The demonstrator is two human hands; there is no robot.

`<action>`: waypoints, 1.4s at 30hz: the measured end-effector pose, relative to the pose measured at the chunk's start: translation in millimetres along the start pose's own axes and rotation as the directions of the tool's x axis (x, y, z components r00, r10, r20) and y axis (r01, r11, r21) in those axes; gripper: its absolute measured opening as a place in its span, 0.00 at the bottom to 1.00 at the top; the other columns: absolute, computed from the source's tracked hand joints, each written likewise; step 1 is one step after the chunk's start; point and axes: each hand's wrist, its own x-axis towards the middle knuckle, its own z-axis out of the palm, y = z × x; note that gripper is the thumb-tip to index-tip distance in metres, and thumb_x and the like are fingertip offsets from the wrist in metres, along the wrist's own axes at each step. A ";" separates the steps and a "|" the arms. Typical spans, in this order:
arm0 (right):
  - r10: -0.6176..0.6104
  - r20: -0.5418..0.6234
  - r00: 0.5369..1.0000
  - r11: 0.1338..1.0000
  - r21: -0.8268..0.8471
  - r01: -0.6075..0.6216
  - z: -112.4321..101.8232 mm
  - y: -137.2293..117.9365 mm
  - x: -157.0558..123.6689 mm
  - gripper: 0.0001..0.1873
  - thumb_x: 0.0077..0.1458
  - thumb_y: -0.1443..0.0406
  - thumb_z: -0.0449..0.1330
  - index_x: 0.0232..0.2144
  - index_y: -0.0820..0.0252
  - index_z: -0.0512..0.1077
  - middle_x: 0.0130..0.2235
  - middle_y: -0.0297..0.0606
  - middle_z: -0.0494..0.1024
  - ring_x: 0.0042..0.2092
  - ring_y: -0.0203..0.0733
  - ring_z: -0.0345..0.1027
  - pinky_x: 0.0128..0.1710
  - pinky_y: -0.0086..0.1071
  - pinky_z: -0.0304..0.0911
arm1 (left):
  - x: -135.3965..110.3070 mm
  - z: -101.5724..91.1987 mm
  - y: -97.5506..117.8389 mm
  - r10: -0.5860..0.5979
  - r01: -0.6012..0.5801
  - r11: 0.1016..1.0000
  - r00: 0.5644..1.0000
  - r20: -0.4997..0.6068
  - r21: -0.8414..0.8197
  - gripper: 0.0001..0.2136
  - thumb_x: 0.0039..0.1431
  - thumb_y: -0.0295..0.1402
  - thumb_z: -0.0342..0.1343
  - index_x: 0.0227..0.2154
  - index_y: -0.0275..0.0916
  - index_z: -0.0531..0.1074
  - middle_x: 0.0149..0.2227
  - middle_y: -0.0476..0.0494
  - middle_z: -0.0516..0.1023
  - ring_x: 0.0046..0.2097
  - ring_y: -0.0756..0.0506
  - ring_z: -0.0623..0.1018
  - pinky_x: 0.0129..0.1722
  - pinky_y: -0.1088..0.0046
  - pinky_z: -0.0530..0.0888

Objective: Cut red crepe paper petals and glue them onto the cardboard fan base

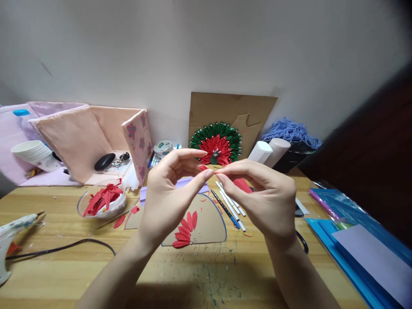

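Above the table, my left hand (172,189) and my right hand (260,191) meet nearly fingertip to fingertip. Between them is a small red paper petal (204,168), its thin end pinched by the right thumb and forefinger. The left thumb and fingers curve around its wider end, which they partly hide. Below lies a half-round piece of cardboard (206,227) with a blue-marked edge. Several red petals (186,231) fan out on its left part. Against the wall, a peacock craft (215,143) with red and green petals stands before a cardboard sheet (222,107).
At left are a bowl of red strips (104,199), a glue gun (16,231) with its black cord (80,241), and paper cups (32,150). White sticks (230,201) and a pen (225,208) lie mid-table. Blue folders (341,244) line the right edge.
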 end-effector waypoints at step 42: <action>0.047 0.053 0.997 0.986 0.155 -0.055 0.5 -0.1 2.0 0.05 0.48 0.71 0.64 0.30 0.58 0.76 0.30 0.33 0.78 0.31 0.35 0.72 0.32 0.29 0.70 | 1.3 -4.9 0.5 -0.001 -0.016 0.994 0.989 0.150 0.111 0.03 0.56 0.33 0.56 0.31 0.39 0.71 0.28 0.49 0.74 0.31 0.51 0.74 0.32 0.77 0.72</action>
